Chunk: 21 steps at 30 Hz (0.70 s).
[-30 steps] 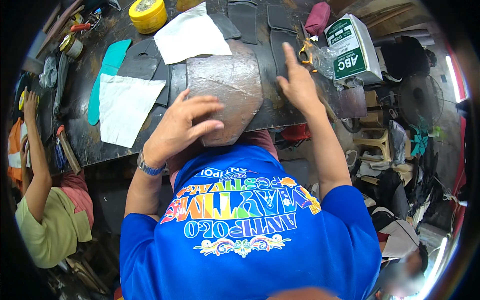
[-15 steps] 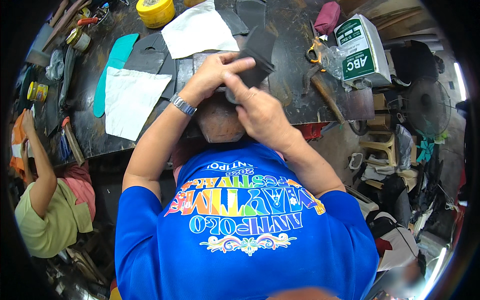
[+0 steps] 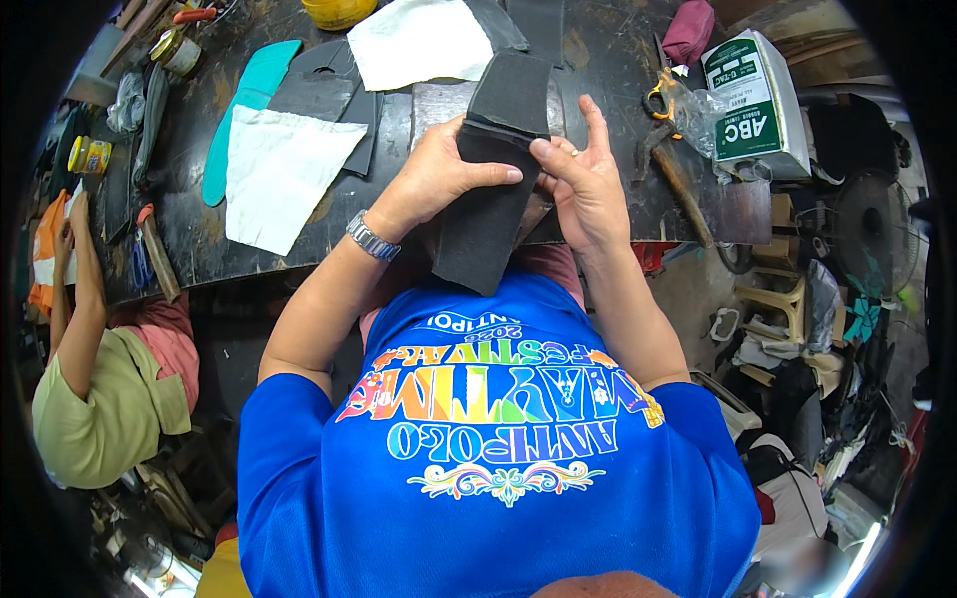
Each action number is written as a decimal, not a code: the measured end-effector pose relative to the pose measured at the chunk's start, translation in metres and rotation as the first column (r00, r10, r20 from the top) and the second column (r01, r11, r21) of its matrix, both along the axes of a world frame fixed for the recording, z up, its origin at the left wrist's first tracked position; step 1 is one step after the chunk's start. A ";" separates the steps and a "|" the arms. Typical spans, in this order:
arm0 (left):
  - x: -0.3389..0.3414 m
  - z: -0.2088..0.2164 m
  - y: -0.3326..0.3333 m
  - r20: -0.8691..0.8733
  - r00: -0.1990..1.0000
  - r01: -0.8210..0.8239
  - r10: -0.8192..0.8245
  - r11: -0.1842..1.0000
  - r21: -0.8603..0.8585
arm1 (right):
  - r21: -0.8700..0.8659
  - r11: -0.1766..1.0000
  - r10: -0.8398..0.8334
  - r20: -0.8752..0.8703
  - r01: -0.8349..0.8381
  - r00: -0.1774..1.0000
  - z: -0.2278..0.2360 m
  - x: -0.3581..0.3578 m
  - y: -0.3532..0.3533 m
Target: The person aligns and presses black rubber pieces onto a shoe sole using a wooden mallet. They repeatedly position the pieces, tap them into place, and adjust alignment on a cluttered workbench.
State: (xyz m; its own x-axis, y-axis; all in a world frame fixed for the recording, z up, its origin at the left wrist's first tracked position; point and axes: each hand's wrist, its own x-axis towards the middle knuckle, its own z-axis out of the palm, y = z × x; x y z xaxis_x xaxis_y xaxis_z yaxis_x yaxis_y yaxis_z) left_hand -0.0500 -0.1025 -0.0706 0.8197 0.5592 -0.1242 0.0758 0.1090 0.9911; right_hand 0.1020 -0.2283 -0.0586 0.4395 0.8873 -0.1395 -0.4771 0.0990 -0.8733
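A long black strip of leather-like material (image 3: 483, 224) hangs between my hands over the table's near edge, with a raised seam or fold across its upper part. My left hand (image 3: 429, 179) grips its left side, thumb laid on top and fingers hidden beneath. At the fold, my right hand (image 3: 590, 194) pinches the right edge between thumb and fingers, one finger sticking up. Behind the strip, a flat worn slab (image 3: 439, 105) shows partly. To the left lie a white cut sheet (image 3: 289, 177), dark cut pieces (image 3: 309, 95) and a teal sole-shaped piece (image 3: 234, 125).
Another white sheet (image 3: 421, 45) lies farther back, near a yellow tub (image 3: 339, 12). On the right are a hammer (image 3: 682, 194), orange-handled scissors (image 3: 656, 104) and a green-and-white box (image 3: 755, 110). A person in a light green shirt (image 3: 105, 399) works at the left.
The black strip has been opened out and now hangs down toward me, covering the block beneath. My right hand has moved from across the strip to its right edge, and the view has shifted slightly.
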 end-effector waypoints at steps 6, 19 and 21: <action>-0.008 0.004 0.003 0.140 0.984 -0.055 0.107 0.941 -0.334 | 0.004 1.000 -0.010 0.035 0.010 0.999 -0.005 -0.001 0.008; 0.000 -0.005 0.001 0.168 0.980 -0.062 0.102 0.971 -0.229 | 0.113 0.993 -0.008 -0.146 0.025 0.989 -0.006 -0.011 0.019; 0.000 -0.006 0.002 0.161 0.981 -0.062 0.105 0.966 -0.250 | 0.123 0.992 -0.019 -0.103 0.031 0.995 -0.007 -0.014 0.021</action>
